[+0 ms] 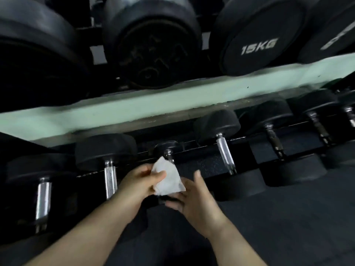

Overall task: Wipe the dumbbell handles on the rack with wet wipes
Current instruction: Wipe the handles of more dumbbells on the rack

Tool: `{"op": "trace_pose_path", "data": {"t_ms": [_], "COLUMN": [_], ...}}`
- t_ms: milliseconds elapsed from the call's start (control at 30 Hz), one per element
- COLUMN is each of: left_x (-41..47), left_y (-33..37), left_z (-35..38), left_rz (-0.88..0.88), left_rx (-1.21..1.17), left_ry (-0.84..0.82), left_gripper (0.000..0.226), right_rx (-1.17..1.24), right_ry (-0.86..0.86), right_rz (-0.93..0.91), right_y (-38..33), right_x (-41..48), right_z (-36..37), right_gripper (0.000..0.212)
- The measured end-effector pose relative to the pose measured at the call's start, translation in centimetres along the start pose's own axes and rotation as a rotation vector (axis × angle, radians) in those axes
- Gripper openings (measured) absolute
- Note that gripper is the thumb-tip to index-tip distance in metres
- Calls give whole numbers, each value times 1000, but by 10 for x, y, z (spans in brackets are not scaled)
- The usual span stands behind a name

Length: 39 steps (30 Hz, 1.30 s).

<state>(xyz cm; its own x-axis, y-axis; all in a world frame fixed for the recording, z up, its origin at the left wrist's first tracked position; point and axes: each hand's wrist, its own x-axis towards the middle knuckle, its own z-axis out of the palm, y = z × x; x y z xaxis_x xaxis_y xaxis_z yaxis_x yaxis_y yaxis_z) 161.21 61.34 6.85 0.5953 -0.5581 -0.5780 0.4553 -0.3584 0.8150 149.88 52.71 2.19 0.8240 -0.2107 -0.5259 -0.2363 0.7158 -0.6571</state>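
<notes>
Head view: the camera looked down on the lower tier of the rack (207,162), with both hands in the near middle.
Wet wipe: the wet wipe (168,178) was a crumpled white sheet held up between the two hands, in front of the short handle (169,156) of a small dumbbell; contact with that handle could not be told.
Left hand: the left hand (142,182) pinched the wipe's left edge between thumb and curled fingers.
Right hand: the right hand (194,196) lay mostly spread, fingers nearly straight, meeting the wipe's near-right corner without closing round it.
Other handles: chrome bars stood to the left (110,179) and far left (43,200), and another to the right (225,154); darker ones farther right were blurred.
Upper tier: a dumbbell marked 15KG (257,47) sat above a pale green rail (172,104).
Wipe's handling: likely light, limp and damp, so it would fold and bunch and probably tear if dragged on knurling.
Dumbbells' handling: judged heavy and stiff, best left seated in the rack.
Where to hold: probably the wipe spread over palm and fingers, wrapped round the bar's middle and slid between the heads.
</notes>
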Motion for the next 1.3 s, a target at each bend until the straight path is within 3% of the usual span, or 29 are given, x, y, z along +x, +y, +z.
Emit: {"op": "trace_pose_path", "data": {"t_ms": [133, 367, 600, 733, 767, 833, 900, 933, 1067, 1167, 1300], "left_x": [-70, -149, -179, -191, -192, -196, -204, -209, -224, -229, -225], "left_y": [27, 67, 84, 88, 87, 83, 79, 76, 56, 45, 43], "left_z": [7, 11, 36, 51, 57, 75, 101, 116, 171, 197, 222], "left_rz": [-83, -95, -162, -115, -53, 98, 171, 171, 91, -4, -144], "left_rx": [93, -60, -401, -209, -111, 27, 27, 13, 17, 106, 126], "left_ry": [10, -125, -287, -353, -322, -234, -159, -134, -103, -159, -307], "left_gripper": [7, 11, 44, 46, 39, 31, 31, 31, 25, 16, 11], "right_rx": [-308, -253, -139, -208, -148, 25, 164, 178, -146, -216, -262], "right_ry": [118, 139, 104, 42, 43, 59, 102, 144, 412, 584, 587], "right_rz": [-22, -79, -241, -246, -255, -294, -356, -375, -377, -376, -389], "right_y": [-40, -78, -88, -97, -98, -97, -94, -94, -92, -89, -96], "right_x": [-72, -150, -197, -224, -230, -240, -251, -257, -287, -305, -318], "right_z": [47, 89, 88, 70, 66, 55, 45, 40, 18, -8, -29], "right_gripper": [28, 3, 18, 21, 27, 59, 84, 81, 10, 25, 29]}}
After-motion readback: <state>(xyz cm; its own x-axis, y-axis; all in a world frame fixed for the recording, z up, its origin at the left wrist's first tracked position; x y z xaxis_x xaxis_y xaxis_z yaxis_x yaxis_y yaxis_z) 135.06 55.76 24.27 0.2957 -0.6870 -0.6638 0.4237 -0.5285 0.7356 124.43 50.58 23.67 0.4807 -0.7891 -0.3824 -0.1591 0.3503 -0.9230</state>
